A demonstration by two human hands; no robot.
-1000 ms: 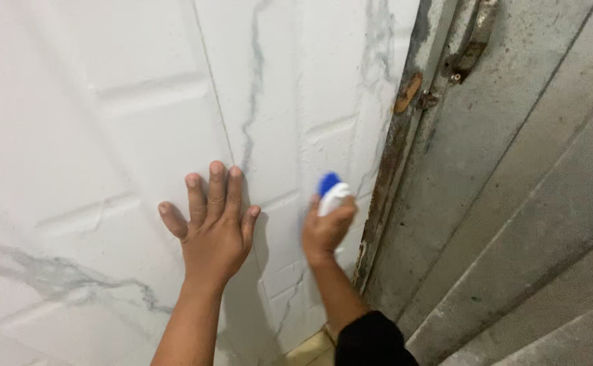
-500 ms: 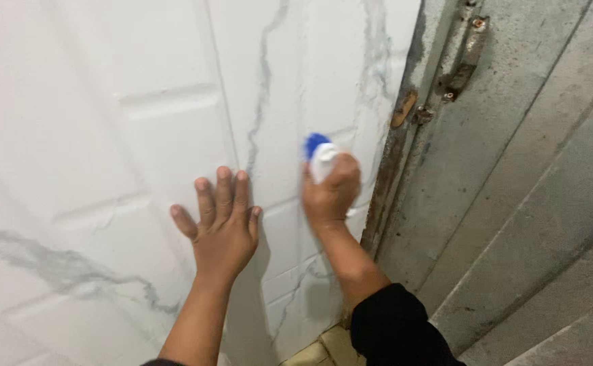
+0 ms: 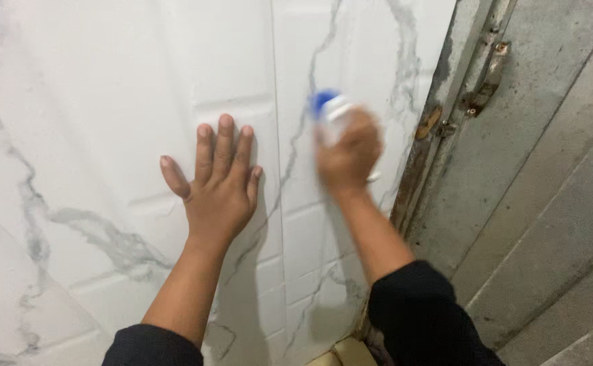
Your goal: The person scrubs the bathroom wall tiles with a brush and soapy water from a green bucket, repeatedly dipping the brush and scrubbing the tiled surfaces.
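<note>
A white door (image 3: 107,88) with grey marble veining and raised panels fills the left and middle of the head view. My left hand (image 3: 216,179) lies flat on it, fingers spread and pointing up. My right hand (image 3: 348,154) is blurred and grips a small white object with a blue top (image 3: 329,108), pressed against the door near its right edge. Both forearms reach up from dark sleeves at the bottom.
A rusty metal door frame (image 3: 445,129) with a corroded hinge (image 3: 481,85) runs along the door's right edge. Bare grey concrete wall (image 3: 554,190) lies to the right. A bit of pale floor tile (image 3: 340,352) shows at the bottom.
My right hand has slid upward along the door with the white and blue object. My left hand stays flat on the door.
</note>
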